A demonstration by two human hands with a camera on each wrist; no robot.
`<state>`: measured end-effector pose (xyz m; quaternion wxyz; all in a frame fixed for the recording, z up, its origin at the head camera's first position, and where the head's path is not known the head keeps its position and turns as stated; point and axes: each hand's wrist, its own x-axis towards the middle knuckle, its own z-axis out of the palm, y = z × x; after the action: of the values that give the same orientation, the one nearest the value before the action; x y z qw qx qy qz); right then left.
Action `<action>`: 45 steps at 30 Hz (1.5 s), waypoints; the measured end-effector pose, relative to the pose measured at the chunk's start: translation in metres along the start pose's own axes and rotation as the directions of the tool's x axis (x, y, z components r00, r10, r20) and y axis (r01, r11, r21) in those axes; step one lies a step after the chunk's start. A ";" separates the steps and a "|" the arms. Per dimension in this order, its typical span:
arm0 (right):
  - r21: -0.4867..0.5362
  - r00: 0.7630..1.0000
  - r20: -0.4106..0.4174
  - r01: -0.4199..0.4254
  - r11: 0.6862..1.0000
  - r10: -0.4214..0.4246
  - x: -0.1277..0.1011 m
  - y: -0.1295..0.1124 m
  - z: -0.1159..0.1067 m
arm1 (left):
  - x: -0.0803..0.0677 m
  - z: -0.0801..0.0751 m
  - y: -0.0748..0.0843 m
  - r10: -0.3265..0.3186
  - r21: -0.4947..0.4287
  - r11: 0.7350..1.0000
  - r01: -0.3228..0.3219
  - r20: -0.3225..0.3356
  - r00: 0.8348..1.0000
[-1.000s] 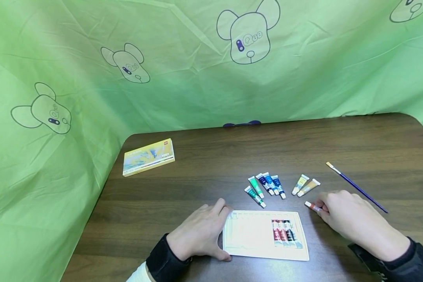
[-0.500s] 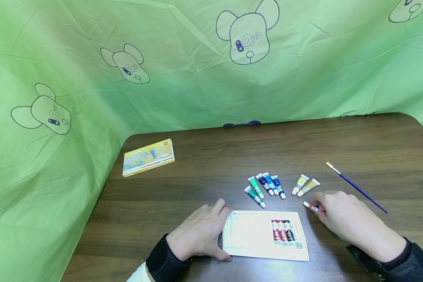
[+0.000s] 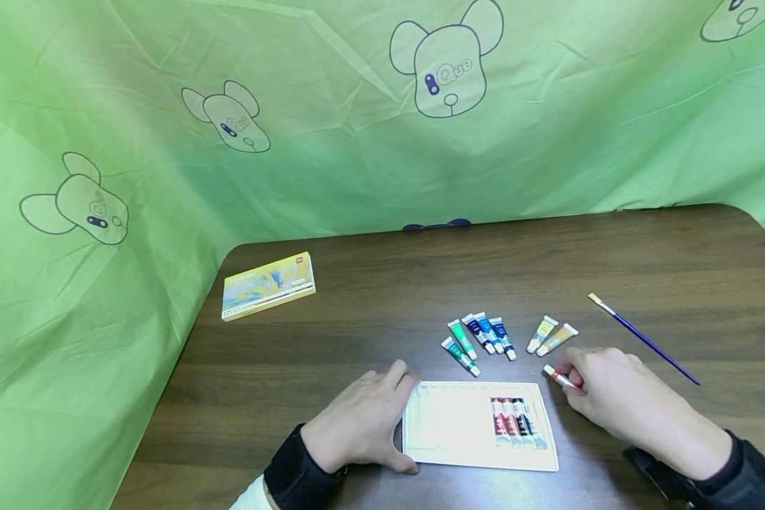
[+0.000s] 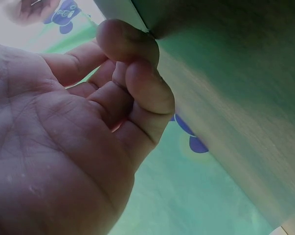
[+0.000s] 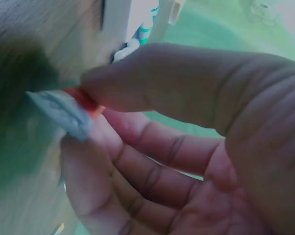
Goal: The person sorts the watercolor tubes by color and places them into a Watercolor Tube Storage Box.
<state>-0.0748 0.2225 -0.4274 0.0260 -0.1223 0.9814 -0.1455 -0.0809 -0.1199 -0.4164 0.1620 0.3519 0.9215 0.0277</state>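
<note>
My right hand (image 3: pixel 602 386) pinches a small orange-red paint tube (image 3: pixel 557 377) with a white cap, just right of the white tray (image 3: pixel 459 432); in the right wrist view the thumb lies over the orange tube (image 5: pixel 81 100). Three tubes (image 3: pixel 515 419) lie in the tray's right part. My left hand (image 3: pixel 363 421) rests flat on the table against the tray's left edge, its thumb along the near side. In the left wrist view the left hand's fingers (image 4: pixel 137 83) touch the tray's corner.
Green and blue tubes (image 3: pixel 478 338) lie beyond the tray, two yellowish tubes (image 3: pixel 551 337) to their right. A purple-handled brush (image 3: pixel 644 340) lies at the right. A yellow box (image 3: pixel 269 285) sits at the far left. Green printed cloth (image 3: pixel 357 106) hangs behind the brown table (image 3: pixel 612 255).
My right hand has drawn the orange tube slightly left and lifted it a little toward the tray. The left hand and tray have stayed still.
</note>
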 end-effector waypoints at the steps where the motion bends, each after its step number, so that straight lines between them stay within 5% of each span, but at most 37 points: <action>1: 0.001 1.000 -0.021 0.010 1.000 -0.010 -0.001 -0.001 -0.001 | 0.000 0.000 0.000 0.001 0.002 1.000 -0.001 -0.003 1.000; 9: 0.114 0.984 -0.171 0.072 0.991 -0.052 -0.005 -0.024 0.005 | -0.001 0.002 0.000 0.016 0.015 1.000 -0.016 -0.030 0.999; 19: 0.355 0.999 -0.050 0.012 0.935 0.006 -0.010 -0.059 0.024 | -0.001 0.001 0.000 0.016 0.011 1.000 -0.016 -0.031 0.999; 30: 0.357 0.998 -0.056 0.002 0.934 0.019 -0.013 -0.078 0.035 | 0.000 0.001 0.001 0.012 0.012 1.000 -0.012 -0.019 1.000; 40: 0.195 0.972 -0.213 0.146 0.970 -0.103 -0.017 -0.082 0.043 | 0.000 -0.001 0.001 0.004 0.008 1.000 -0.004 -0.003 1.000; 45: 0.151 0.983 -0.135 0.148 0.978 -0.128 -0.018 -0.082 0.043 | 0.000 -0.001 0.001 0.001 0.009 1.000 -0.001 -0.001 1.000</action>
<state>-0.0350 0.1389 -0.4441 -0.0359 -0.1782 0.9554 -0.2326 -0.0810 -0.1188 -0.4154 0.1599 0.3532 0.9215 0.0240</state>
